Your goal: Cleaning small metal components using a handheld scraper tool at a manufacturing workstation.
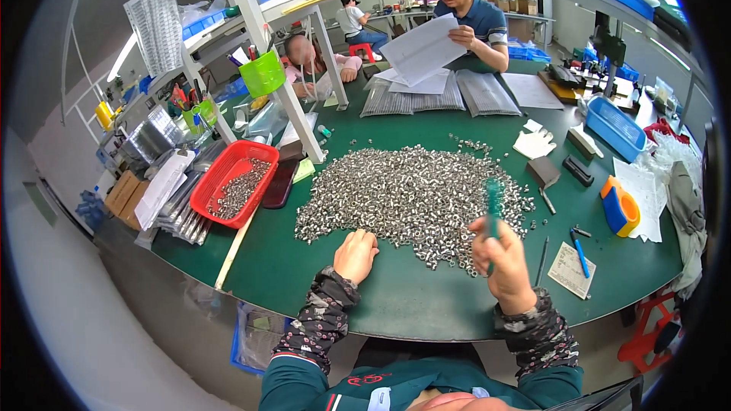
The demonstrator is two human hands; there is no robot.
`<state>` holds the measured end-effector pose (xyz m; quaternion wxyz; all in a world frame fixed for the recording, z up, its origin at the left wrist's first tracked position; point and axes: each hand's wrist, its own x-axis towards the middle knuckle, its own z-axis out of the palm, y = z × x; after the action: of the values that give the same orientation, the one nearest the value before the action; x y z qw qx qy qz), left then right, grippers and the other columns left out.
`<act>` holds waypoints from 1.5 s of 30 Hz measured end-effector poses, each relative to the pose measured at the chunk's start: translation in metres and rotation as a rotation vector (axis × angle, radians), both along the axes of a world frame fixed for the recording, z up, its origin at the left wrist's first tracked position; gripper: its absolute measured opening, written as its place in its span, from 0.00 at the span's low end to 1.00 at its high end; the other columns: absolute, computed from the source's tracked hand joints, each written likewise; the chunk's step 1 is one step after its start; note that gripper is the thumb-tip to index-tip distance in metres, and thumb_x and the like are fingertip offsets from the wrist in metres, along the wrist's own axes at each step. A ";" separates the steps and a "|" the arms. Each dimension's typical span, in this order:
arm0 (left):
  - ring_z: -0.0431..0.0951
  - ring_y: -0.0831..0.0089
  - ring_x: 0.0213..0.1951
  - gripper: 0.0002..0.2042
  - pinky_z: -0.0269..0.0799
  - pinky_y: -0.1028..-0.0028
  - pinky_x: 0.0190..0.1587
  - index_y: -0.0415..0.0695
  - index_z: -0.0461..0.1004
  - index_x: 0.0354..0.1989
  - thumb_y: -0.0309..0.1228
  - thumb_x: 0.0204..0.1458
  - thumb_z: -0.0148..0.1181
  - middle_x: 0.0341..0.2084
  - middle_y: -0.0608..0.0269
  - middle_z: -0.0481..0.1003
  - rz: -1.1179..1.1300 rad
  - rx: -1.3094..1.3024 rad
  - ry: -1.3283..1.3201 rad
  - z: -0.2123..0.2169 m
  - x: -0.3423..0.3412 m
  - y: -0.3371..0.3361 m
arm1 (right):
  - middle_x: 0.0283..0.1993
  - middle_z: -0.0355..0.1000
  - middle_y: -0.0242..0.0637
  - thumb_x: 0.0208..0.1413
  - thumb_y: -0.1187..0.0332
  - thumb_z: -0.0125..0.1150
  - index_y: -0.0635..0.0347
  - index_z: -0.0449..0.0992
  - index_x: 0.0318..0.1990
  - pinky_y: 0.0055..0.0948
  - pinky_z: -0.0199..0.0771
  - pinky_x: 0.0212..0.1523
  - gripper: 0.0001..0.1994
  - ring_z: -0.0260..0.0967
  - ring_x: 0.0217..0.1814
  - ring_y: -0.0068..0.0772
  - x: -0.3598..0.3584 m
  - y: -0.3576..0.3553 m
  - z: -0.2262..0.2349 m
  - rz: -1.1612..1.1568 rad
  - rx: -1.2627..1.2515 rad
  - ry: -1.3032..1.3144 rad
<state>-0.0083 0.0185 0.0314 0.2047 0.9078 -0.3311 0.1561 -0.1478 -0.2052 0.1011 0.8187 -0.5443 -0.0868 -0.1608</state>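
Note:
A broad pile of small silvery metal ring-like parts (396, 190) covers the middle of the green tabletop (426, 304). My left hand (355, 256) rests at the pile's near left edge, its fingers curled down against the table; what they hold, if anything, is hidden. Above the pile's right side, my right hand (502, 262) is raised and grips a slim tool with a translucent green handle (493, 198). The tool stands upright in the fist and is blurred, so its exact kind cannot be made out.
A red basket (199, 202) of similar parts and a dark phone (281, 184) lie left. Right are a blue tray (614, 128), a grey block (543, 172), a tape dispenser (620, 207) and a pen (580, 253). Across the table, a person holds papers (424, 49); another sits nearby.

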 end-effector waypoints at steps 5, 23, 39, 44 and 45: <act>0.68 0.62 0.34 0.06 0.66 0.66 0.35 0.43 0.66 0.24 0.27 0.40 0.59 0.26 0.61 0.67 0.015 -0.023 0.029 -0.006 0.001 0.016 | 0.11 0.53 0.25 0.50 0.64 0.52 0.55 0.56 0.23 0.20 0.50 0.13 0.12 0.48 0.13 0.21 -0.036 0.035 0.064 0.235 0.447 -0.427; 0.69 0.69 0.23 0.06 0.65 0.74 0.27 0.38 0.65 0.28 0.23 0.43 0.56 0.22 0.59 0.68 -0.002 -0.361 0.251 0.079 -0.027 -0.024 | 0.23 0.71 0.30 0.49 0.72 0.55 0.52 0.76 0.34 0.14 0.43 0.11 0.06 0.58 0.12 0.12 -0.051 -0.006 0.102 0.741 0.404 -0.861; 0.63 0.85 0.21 0.04 0.61 0.85 0.21 0.41 0.64 0.35 0.26 0.53 0.49 0.21 0.70 0.65 -0.181 -1.420 0.491 0.035 0.016 -0.027 | 0.12 0.60 0.33 0.50 0.71 0.50 0.58 0.58 0.33 0.25 0.50 0.11 0.07 0.52 0.09 0.22 -0.048 0.017 0.088 0.111 0.569 -0.666; 0.63 0.83 0.21 0.05 0.59 0.83 0.20 0.44 0.63 0.31 0.32 0.55 0.48 0.22 0.70 0.64 -0.241 -1.759 0.537 0.079 0.043 -0.014 | 0.22 0.63 0.30 0.49 0.69 0.55 0.60 0.69 0.37 0.21 0.61 0.26 0.08 0.62 0.26 0.18 0.014 0.063 0.046 0.283 0.126 0.072; 0.63 0.83 0.21 0.06 0.59 0.82 0.20 0.44 0.63 0.31 0.33 0.55 0.47 0.22 0.70 0.64 -0.280 -1.836 0.612 0.095 0.053 -0.014 | 0.24 0.63 0.29 0.48 0.68 0.58 0.61 0.70 0.39 0.20 0.62 0.29 0.11 0.62 0.28 0.18 0.022 0.077 0.038 0.237 -0.075 0.168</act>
<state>0.0450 0.0041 0.1260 0.9256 0.3493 -0.1185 0.0851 -0.1259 -0.1281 0.1396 0.8155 -0.5719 -0.0878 -0.0136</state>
